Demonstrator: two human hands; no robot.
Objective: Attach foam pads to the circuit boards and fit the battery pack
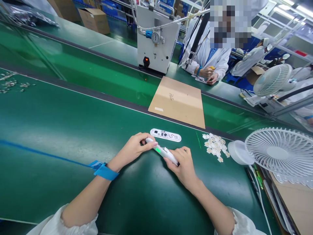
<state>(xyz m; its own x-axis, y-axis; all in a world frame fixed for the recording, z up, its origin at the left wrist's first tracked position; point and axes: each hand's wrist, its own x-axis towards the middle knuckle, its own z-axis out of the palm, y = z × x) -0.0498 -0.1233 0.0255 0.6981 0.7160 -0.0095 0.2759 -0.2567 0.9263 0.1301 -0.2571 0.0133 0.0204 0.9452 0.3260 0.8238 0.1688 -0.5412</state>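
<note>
Between my two hands is a slim white handheld device (161, 151) with a lit green patch on its side, held tilted above the green bench. My left hand (135, 148) pinches its upper left end with thumb and fingers. Around its lower right end my right hand (182, 164) is closed. Just beyond lies a long white rounded plate (165, 134) with small dark electronic parts on it, flat on the bench. A blue wrist strap (105, 171) circles my left wrist, its cord running off to the left.
A pile of small white round pieces (215, 146) lies to the right, beside a white desk fan (277, 151). A cardboard sheet (179, 101) bridges the gap behind. Across it stand a machine with a gauge (156, 40) and a co-worker (207, 62). Small metal parts (12, 84) lie far left.
</note>
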